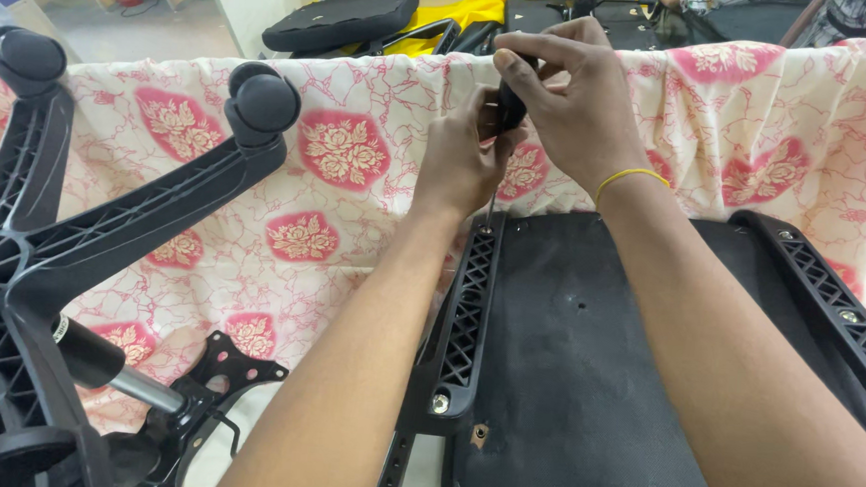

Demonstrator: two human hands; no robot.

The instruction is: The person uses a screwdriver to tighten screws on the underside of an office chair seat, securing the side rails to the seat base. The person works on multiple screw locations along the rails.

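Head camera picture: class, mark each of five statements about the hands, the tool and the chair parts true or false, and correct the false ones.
1. Both hands grip a black-handled screwdriver. True.
2. The screwdriver's tip meets the far end of the left black armrest bracket. True.
3. The right hand wears a blue glove. False: it is bare, with a yellow band at the wrist.
4. The chair's wheeled base lies to the right of the seat. False: it lies at the left.
5. The cloth under the parts is plain white. False: it is cream with pink flower patches.
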